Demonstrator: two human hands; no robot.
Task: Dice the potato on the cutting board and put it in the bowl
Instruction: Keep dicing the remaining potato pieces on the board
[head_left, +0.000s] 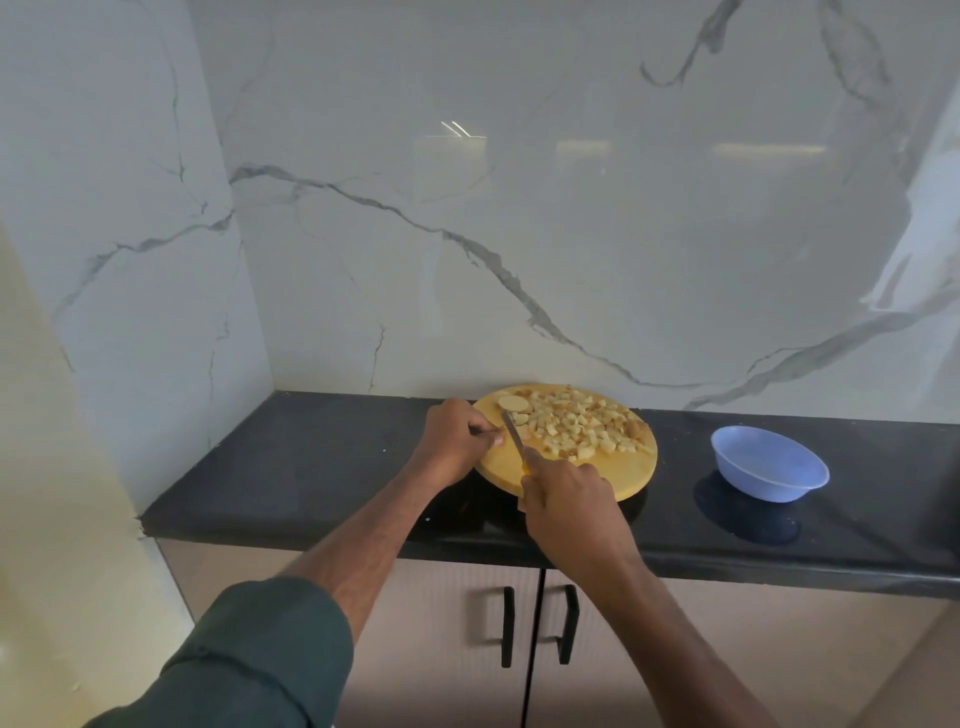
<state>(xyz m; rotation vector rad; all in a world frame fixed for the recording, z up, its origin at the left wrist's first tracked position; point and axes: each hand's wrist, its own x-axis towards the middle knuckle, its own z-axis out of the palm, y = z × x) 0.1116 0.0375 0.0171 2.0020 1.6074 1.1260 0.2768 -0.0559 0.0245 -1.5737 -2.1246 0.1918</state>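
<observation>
The round wooden cutting board (613, 470) sits on the black countertop (311, 467). Diced potato pieces (576, 423) cover its centre and 3 o'clock side; two potato slices (511, 402) lie at 10 o'clock. The right hand (563, 506) grips the knife (514, 434) by its yellow handle, blade pointing toward 11 o'clock. The left hand (457, 434) has its fingers curled at the board's 9 o'clock edge; what they pinch cannot be told. The blue bowl (769, 462) stands well apart at 3 o'clock.
</observation>
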